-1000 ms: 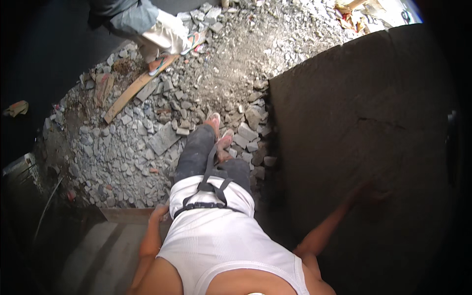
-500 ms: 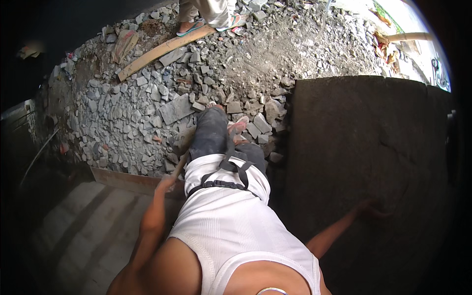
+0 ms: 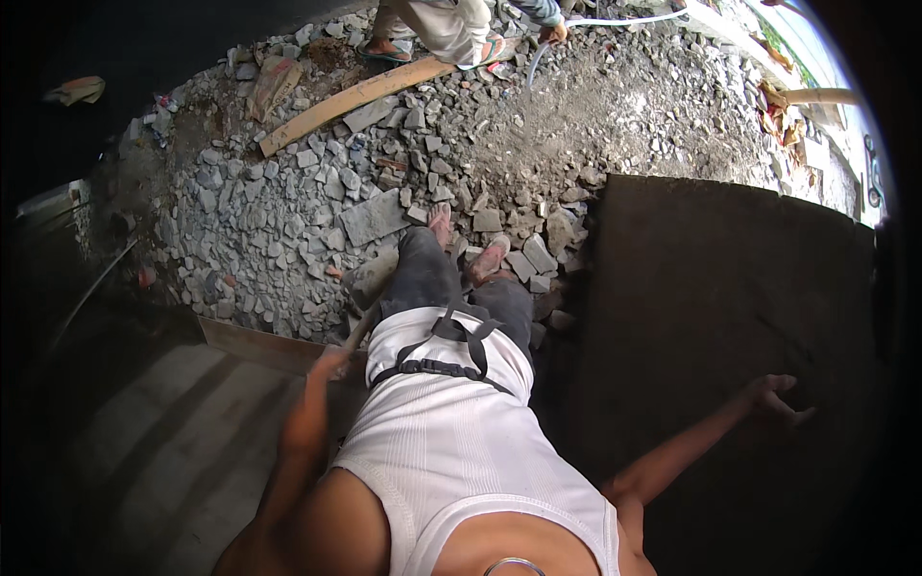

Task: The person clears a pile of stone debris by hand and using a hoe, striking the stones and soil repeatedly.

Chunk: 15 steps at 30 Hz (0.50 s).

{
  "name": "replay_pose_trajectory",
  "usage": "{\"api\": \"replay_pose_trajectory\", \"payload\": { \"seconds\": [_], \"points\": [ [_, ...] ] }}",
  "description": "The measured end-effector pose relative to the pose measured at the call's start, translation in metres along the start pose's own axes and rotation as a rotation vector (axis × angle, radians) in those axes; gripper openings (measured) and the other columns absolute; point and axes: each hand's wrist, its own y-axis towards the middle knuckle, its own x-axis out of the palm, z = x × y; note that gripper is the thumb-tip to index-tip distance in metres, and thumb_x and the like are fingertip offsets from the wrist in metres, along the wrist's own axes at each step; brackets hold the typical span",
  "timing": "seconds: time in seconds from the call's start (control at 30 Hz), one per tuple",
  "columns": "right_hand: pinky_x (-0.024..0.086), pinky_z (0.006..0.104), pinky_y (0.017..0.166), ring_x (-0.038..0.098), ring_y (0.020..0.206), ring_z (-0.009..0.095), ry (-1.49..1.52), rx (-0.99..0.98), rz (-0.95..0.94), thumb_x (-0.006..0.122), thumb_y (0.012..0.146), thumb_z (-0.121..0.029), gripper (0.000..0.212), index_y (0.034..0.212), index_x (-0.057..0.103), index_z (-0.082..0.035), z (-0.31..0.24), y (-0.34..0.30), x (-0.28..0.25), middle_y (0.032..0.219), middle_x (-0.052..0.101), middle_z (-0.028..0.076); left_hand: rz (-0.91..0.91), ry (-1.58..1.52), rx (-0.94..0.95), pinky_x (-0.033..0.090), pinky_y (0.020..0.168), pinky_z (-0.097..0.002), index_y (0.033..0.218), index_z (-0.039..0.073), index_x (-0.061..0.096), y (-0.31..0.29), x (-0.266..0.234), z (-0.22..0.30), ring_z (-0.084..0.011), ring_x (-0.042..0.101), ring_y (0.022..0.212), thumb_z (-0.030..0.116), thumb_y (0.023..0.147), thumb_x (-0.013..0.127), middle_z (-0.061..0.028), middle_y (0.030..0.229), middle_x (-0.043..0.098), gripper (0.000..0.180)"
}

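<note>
My left hand (image 3: pixel 331 363), beside my left hip, is closed around the shaft of a shovel (image 3: pixel 359 331). Its greyish blade (image 3: pixel 371 277) points down at the broken stones, next to my left leg; part of it is hidden behind my trousers. Out to the right, my right hand (image 3: pixel 776 398) is held away from my body with its fingers apart and nothing in it. Behind that hand lies a broad dark surface.
Loose rubble (image 3: pixel 279 230) covers the ground ahead. A wooden plank (image 3: pixel 351 104) lies across it. Another person's hand (image 3: pixel 553 35) holds a pale hose (image 3: pixel 624 21) at the top. The dark slab (image 3: pixel 711 288) fills the right side; a board edge (image 3: pixel 254 346) runs at left.
My right hand has lifted outward and shows more plainly. My left hand still grips the shovel. The other person's hand and the hose have come into view at the top.
</note>
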Motion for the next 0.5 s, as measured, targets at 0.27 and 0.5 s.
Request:
{"api": "replay_pose_trajectory", "payload": {
  "seconds": [0.27,0.5],
  "points": [
    [0.027,0.0651,0.107,0.024,0.142,0.042,0.075,-0.072,0.015,0.07,0.085,-0.05,0.079,0.148,0.033,-0.02,-0.037,0.018,0.012,0.157,0.02,0.022,0.037,-0.408,0.051,0.043,0.045,-0.0328,0.095,0.014,0.061,-0.01,0.069,-0.093,-0.0154,0.054,0.053,0.039,0.097,0.059,-0.0006,0.068,0.057,0.025],
    [0.024,0.0673,0.106,0.021,0.142,0.044,0.131,-0.05,0.067,0.07,0.085,-0.05,0.079,0.148,0.034,-0.021,-0.041,0.016,0.025,0.157,0.018,0.023,0.119,-0.334,-0.212,0.05,0.084,-0.036,0.133,0.013,0.058,-0.022,0.097,-0.132,-0.0169,0.057,0.102,0.043,0.101,0.049,-0.0053,0.114,0.063,0.044]
  ]
}}
